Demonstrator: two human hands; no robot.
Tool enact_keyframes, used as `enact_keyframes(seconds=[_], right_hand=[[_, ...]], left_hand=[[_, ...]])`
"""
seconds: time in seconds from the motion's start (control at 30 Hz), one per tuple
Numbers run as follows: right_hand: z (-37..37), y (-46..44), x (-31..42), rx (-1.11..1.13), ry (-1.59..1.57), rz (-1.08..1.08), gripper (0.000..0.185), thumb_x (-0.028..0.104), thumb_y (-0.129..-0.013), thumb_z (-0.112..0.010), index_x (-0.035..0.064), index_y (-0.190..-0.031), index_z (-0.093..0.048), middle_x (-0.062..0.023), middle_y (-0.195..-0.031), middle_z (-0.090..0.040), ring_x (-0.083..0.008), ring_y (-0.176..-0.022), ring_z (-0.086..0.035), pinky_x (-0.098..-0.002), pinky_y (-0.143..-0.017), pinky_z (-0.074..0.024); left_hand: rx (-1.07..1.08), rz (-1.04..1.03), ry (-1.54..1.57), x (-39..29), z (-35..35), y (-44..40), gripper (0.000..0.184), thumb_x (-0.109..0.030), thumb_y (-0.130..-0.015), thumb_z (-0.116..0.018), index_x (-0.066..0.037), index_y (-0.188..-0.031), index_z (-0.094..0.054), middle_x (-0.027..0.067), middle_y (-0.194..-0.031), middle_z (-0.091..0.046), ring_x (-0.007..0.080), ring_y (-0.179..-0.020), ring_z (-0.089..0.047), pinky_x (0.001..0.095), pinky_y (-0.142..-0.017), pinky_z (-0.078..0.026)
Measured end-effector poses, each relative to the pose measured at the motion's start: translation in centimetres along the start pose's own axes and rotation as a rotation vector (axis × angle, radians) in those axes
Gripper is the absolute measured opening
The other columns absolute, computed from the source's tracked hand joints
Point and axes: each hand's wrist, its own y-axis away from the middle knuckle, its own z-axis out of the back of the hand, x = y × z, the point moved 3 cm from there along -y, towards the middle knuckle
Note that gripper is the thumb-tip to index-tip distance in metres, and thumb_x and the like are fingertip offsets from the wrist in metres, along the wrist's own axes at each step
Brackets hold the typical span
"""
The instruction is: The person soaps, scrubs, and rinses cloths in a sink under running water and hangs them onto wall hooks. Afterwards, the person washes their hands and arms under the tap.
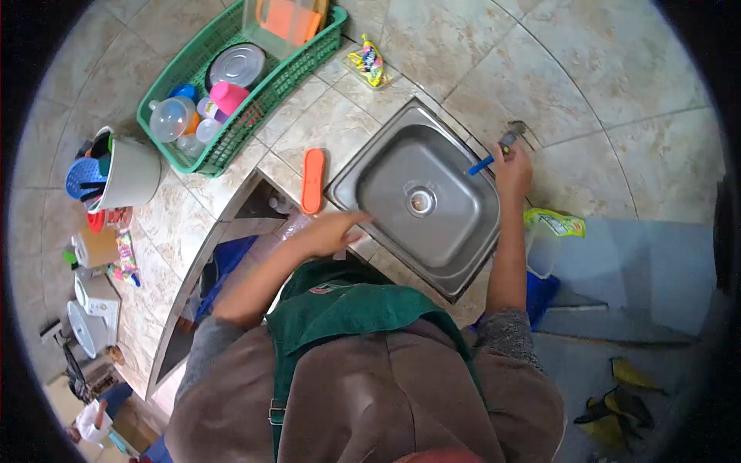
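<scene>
My right hand (514, 171) is closed around the wall faucet (509, 141) at the sink's right side. The faucet's blue spout (480, 166) points over the basin. No water stream can be made out. My left hand (337, 232) rests at the near left edge of the steel sink (455, 224), its fingers stretched out and holding nothing. Just beyond that hand, an orange brush-shaped item (312, 181) lies on the tiled counter. The drain (421, 202) shows in the middle of the basin.
A green basket (266, 96) of cups and lidded containers stands at the back left. Beside it is a white bucket (131, 174) with utensils. A yellow packet (370, 63) lies behind the sink. Another packet (559, 222) hangs near my right forearm.
</scene>
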Motion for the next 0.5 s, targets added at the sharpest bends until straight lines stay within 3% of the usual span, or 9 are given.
enact_keyframes(seconds=[0.07,0.17,0.27,0.3,0.33,0.37,0.4,0.47,0.5], right_hand=[[-1.6,0.3,-1.0,0.114,-0.168,-0.073,0.032,0.029,-0.076,-0.072,0.0018,-0.09,-0.062,-0.0154,-0.082,-0.063,-0.0351,-0.077,-0.06,-0.0418,-0.07,-0.0484],[-1.0,0.4,-0.1,0.022,-0.214,-0.074,0.033,0.034,-0.08,-0.066,0.0018,-0.087,-0.064,-0.0155,-0.071,-0.064,-0.0363,-0.067,-0.061,-0.044,-0.063,-0.0487],[-1.1,0.3,-0.7,0.224,0.477,-0.084,0.041,0.043,-0.083,-0.057,0.0028,-0.085,-0.066,-0.0168,-0.072,-0.065,-0.0354,-0.065,-0.062,-0.0456,-0.06,-0.0481],[-1.3,0.0,-0.9,0.307,0.493,-0.27,0.049,0.05,-0.085,-0.05,0.0041,-0.083,-0.067,-0.0179,-0.072,-0.065,-0.0343,-0.066,-0.063,-0.0465,-0.058,-0.0468],[-3.1,0.4,-2.7,0.18,0.521,0.098,0.045,0.043,-0.087,-0.051,0.0054,-0.067,-0.068,-0.0181,-0.067,-0.063,-0.0339,-0.062,-0.063,-0.0462,-0.055,-0.0465],[-2.8,0.1,-2.3,0.256,0.473,-0.024,0.046,0.045,-0.088,-0.05,0.0039,-0.08,-0.069,-0.0196,-0.076,-0.065,-0.0348,-0.067,-0.062,-0.047,-0.057,-0.0451],[-3.5,-0.6,-3.0,0.353,0.5,0.09,0.044,0.041,-0.088,-0.049,0.0023,-0.082,-0.069,-0.0192,-0.079,-0.066,-0.034,-0.068,-0.063,-0.0464,-0.059,-0.0456],[-2.9,-0.4,-1.6,0.162,0.466,-0.026,0.037,0.038,-0.086,-0.056,0.0051,-0.078,-0.071,-0.0124,-0.068,-0.066,-0.0326,-0.058,-0.062,-0.0455,-0.051,-0.0458],[-5.6,-0.1,2.9,0.187,0.42,0.049,0.037,0.038,-0.086,-0.056,0.0051,-0.078,-0.071,-0.0124,-0.068,-0.066,-0.0326,-0.058,-0.062,-0.0455,-0.051,-0.0458]], left_hand=[[0.082,0.203,0.125,2.6,-2.3,5.5,0.039,-0.025,-0.09,-0.057,-0.005,-0.124,-0.051,0.0166,-0.118,-0.058,0.0325,-0.109,-0.055,0.0379,-0.093,-0.043],[-0.059,0.379,0.235,6.2,-6.0,14.0,0.039,-0.026,-0.089,-0.057,-0.005,-0.121,-0.054,0.0181,-0.116,-0.059,0.0338,-0.107,-0.056,0.0388,-0.092,-0.044],[-0.152,0.637,0.227,9.9,-10.2,20.3,0.04,-0.029,-0.086,-0.058,-0.003,-0.117,-0.055,0.0208,-0.111,-0.06,0.0347,-0.102,-0.058,0.0409,-0.088,-0.046],[-0.185,0.695,0.17,10.8,-11.5,22.0,0.041,-0.03,-0.086,-0.058,-0.003,-0.116,-0.056,0.0208,-0.111,-0.06,0.0347,-0.102,-0.058,0.0412,-0.088,-0.046],[-0.225,0.774,0.119,11.3,-12.4,24.4,0.041,-0.032,-0.085,-0.058,-0.003,-0.115,-0.056,0.0208,-0.11,-0.061,0.0347,-0.102,-0.058,0.0415,-0.088,-0.046],[-0.216,0.838,0.113,11.0,-13.2,26.0,0.042,-0.034,-0.085,-0.058,-0.003,-0.113,-0.056,0.0209,-0.109,-0.061,0.0351,-0.102,-0.058,0.0421,-0.087,-0.046],[-0.207,0.905,0.113,10.8,-13.7,27.0,0.044,-0.037,-0.084,-0.057,-0.002,-0.111,-0.056,0.021,-0.108,-0.061,0.0354,-0.102,-0.058,0.0428,-0.087,-0.046],[-0.158,0.943,0.232,10.7,-15.1,29.8,0.046,-0.04,-0.084,-0.057,-0.003,-0.111,-0.056,0.0215,-0.108,-0.061,0.0359,-0.102,-0.058,0.0439,-0.086,-0.046],[-0.189,0.997,0.253,10.6,-16.4,31.6,0.045,-0.04,-0.084,-0.057,-0.004,-0.112,-0.056,0.0222,-0.11,-0.06,0.0358,-0.102,-0.058,0.0442,-0.086,-0.046]])
